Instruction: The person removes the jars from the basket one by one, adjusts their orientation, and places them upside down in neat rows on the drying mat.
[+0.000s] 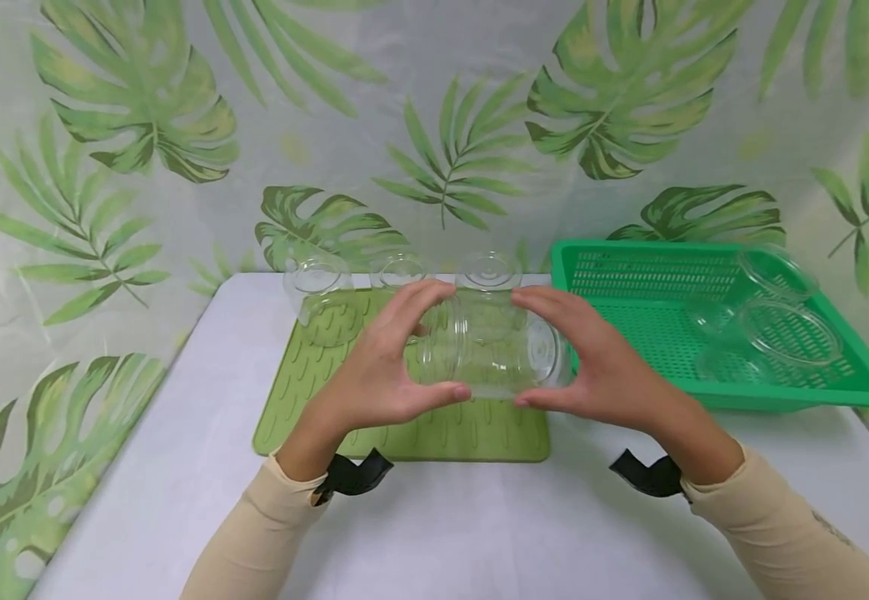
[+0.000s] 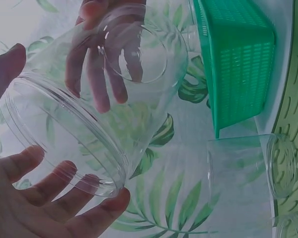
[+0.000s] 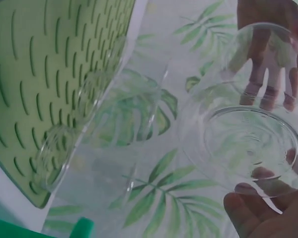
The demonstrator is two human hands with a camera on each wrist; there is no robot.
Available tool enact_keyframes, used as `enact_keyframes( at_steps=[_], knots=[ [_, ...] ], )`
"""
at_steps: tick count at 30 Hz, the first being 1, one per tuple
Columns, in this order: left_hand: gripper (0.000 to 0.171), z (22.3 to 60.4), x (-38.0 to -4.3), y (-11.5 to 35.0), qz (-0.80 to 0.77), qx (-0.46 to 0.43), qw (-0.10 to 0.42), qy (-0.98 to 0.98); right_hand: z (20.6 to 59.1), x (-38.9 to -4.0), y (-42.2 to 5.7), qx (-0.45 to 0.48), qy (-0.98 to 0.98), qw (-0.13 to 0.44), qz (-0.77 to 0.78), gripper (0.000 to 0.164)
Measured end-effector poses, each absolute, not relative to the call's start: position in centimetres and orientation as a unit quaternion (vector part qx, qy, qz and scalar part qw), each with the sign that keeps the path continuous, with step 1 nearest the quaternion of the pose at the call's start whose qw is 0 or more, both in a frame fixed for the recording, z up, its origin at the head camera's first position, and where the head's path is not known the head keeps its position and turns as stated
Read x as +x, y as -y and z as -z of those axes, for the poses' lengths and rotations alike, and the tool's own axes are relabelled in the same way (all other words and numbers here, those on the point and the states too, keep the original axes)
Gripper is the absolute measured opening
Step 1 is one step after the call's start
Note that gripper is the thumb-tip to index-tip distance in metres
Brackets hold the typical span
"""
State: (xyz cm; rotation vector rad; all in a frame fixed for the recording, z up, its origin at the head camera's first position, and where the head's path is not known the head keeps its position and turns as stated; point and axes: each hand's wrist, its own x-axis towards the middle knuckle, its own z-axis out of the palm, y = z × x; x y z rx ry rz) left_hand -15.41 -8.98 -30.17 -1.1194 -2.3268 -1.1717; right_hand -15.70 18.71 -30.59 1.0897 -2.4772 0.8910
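Note:
Above the front of a green drying mat, both hands hold a clear cup lying on its side in the air. My left hand grips it round the rim end, thumb below and fingers above. At the base end my right hand holds it the same way. In the left wrist view the left fingers curve along the ridged rim. Round the circular base, in the right wrist view, are the right fingers. Through the clear wall each wrist view shows the opposite hand.
Along the mat's back edge stand three more clear cups, bottoms up: left, middle and right. A green perforated basket sits at the right, with clear cups tilted inside. Behind the white table hangs a leaf-print curtain.

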Motion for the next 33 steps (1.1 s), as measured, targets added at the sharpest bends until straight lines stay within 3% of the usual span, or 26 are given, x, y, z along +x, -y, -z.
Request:
enact_keyframes(
  at_steps=[12,19,27,33],
  knots=[
    [0.092,30.2,-15.5,9.1,0.486,-0.385,0.123,0.775,31.9,-14.9,-18.3,0.334,0.788,0.078,-0.511,0.117],
    [0.088,30.3,-15.4,9.0,0.504,-0.371,0.119,0.771,32.6,-14.9,-17.8,0.324,0.732,0.072,-0.595,0.107],
    [0.097,30.7,-15.3,8.0,0.543,-0.342,0.138,0.754,33.4,-15.2,-15.6,0.311,0.565,0.081,-0.76,0.098],
    [0.098,31.0,-15.4,7.9,0.558,-0.327,0.148,0.748,34.0,-15.6,-14.5,0.301,0.454,0.016,-0.838,0.089]
  ],
)
